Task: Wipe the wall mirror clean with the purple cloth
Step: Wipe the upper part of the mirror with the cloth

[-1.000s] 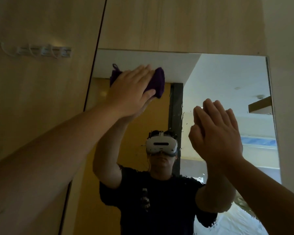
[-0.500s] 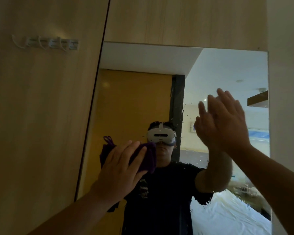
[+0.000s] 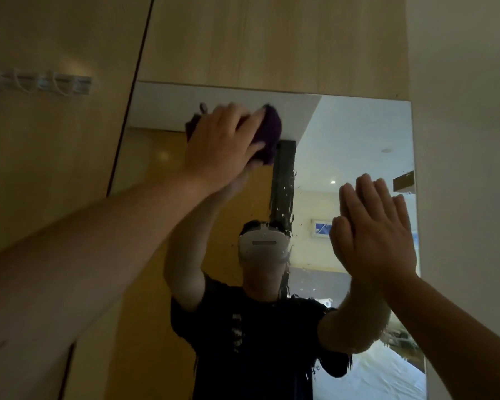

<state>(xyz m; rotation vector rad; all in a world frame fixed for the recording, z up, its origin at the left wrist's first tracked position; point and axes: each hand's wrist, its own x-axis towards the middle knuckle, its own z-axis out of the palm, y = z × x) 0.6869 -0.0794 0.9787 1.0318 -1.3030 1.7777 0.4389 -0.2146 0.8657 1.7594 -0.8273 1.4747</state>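
Far left: a metal hook rail [image 3: 42, 82] is mounted on the light wood wall panel [image 3: 55, 168]. A dark vertical seam separates that panel from the next one.

The frameless rectangular wall mirror [image 3: 355, 134] sits flush in the wood panelling, with its top edge just below the upper panel.

The left hand [image 3: 223, 142] is raised to the mirror's upper-left area and presses the bunched purple cloth [image 3: 267, 131] flat against the glass. The fingers are slightly curled over the wad, thumb underneath, clamped on the cloth. The cloth sticks out to the right of the fingers, and a small purple corner shows on the left behind the knuckles. The hand and cloth are motion-blurred.

Centre of the glass: water droplets and streaks [image 3: 283, 203] run down a vertical band just below and right of the cloth. More speckles lie lower down near the bottom right.

The right hand [image 3: 373, 226] is held flat at the mirror's right side at mid height, palm toward the glass, fingers straight and together, holding nothing. Its fingertips meet their reflection, so it looks to be touching the glass, though contact can't be confirmed.

Right edge: plain white wall [image 3: 468, 168] borders the mirror.
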